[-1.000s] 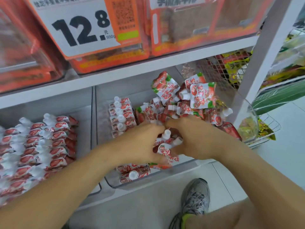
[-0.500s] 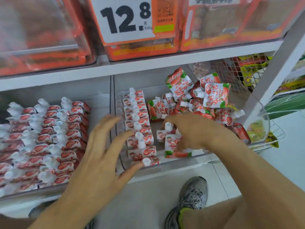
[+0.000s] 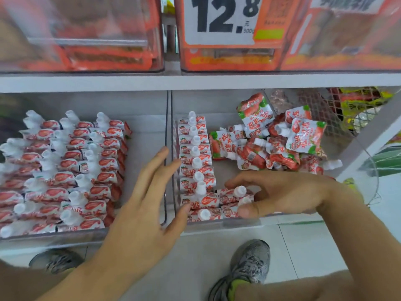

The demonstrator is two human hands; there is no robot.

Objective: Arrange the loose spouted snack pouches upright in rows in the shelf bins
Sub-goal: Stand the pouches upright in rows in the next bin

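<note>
The snack pouches are small white packs printed with red strawberries and red lettering, some with green leaf marks, each topped by a white screw cap on a short spout. In the right bin (image 3: 217, 224) a neat row of pouches (image 3: 196, 161) stands along the left wall, spouts up, the line running from the front lip back toward the rear. Beside its front end a short second row (image 3: 233, 200) begins, only a few packs, also caps up. Behind that, in the back right of the same clear bin, lies a loose heap (image 3: 275, 140): packs flat or leaning, spouts aimed mostly left and some right, two propped up with their printed faces showing. The left bin (image 3: 143, 135) holds several full rows of pouches (image 3: 65, 170), caps up and tilted leftward.

The right hand (image 3: 288, 192) reaches in from the right, palm down, over the front of the right bin. Its fingers are curled and the thumb (image 3: 249, 210) presses the near side of the short second row, so the grip pinches those few packs between thumb and fingertips. The left hand (image 3: 149, 203) comes up from below with fingers straight and spread, lying across the divider between the two bins; its fingertips touch the side of the long row. A grey shoe (image 3: 249, 266) stands on the floor below, and an orange price card (image 3: 227, 20) reading 12.8 hangs on the shelf above.
</note>
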